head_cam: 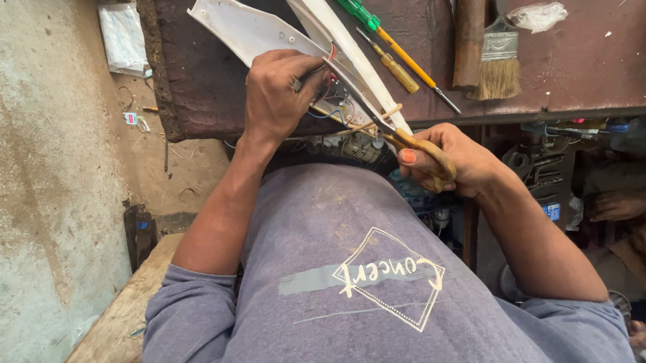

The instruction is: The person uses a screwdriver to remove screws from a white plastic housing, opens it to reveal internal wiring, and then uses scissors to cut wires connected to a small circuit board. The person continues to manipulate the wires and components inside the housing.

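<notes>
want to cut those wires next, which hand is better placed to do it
Probably the right hand: it already grips the scissors, blades reaching the wires. The left hand holds the wires at the white housing.

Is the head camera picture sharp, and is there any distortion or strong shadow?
Head view: soft, even daylight with no hard shadows; the left hand and right hand with the scissors are sharp; wide-lens distortion bends the workbench edge; the space under it is dark.
</notes>
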